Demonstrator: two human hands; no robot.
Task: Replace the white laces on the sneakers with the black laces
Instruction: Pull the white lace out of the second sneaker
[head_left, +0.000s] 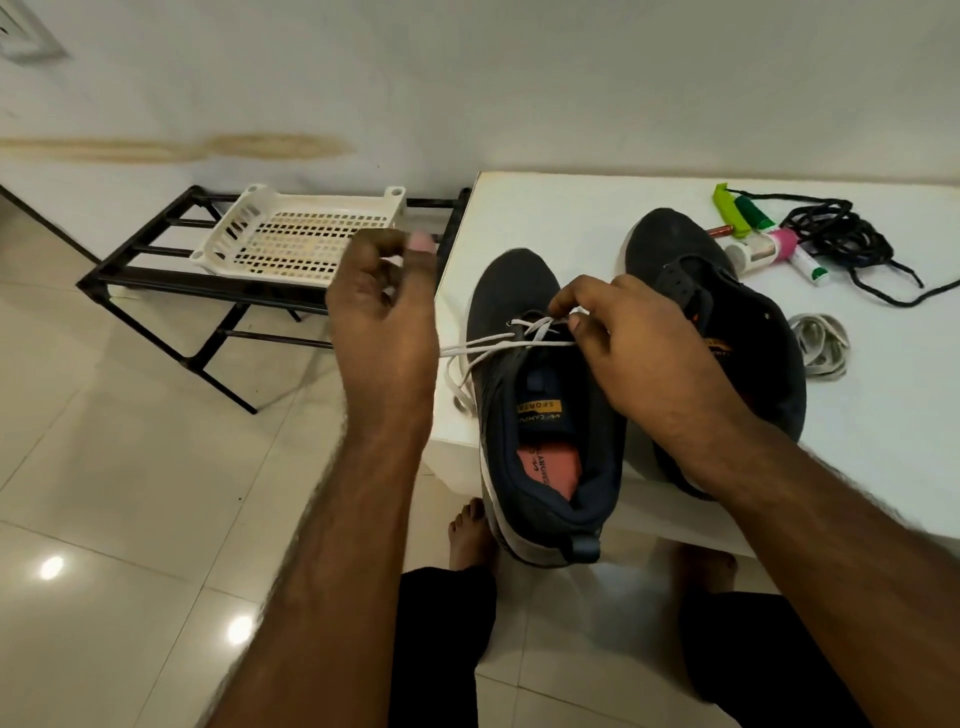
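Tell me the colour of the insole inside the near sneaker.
Coral-orange insole, with dark print, inside the dark near sneaker; head view.

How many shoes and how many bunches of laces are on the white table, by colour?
Dark shoes: 2, the near shoe and the far shoe
White laces: 2, one still in the near shoe, one loose pile
Black laces: 1 pile
Total: 5

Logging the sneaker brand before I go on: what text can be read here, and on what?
"SPORT", upside down and cut off: yellow tongue label of the near sneaker.
Orange insole: print too blurred to read.
Far sneaker: orange print mostly hidden.
Tubes: too small.
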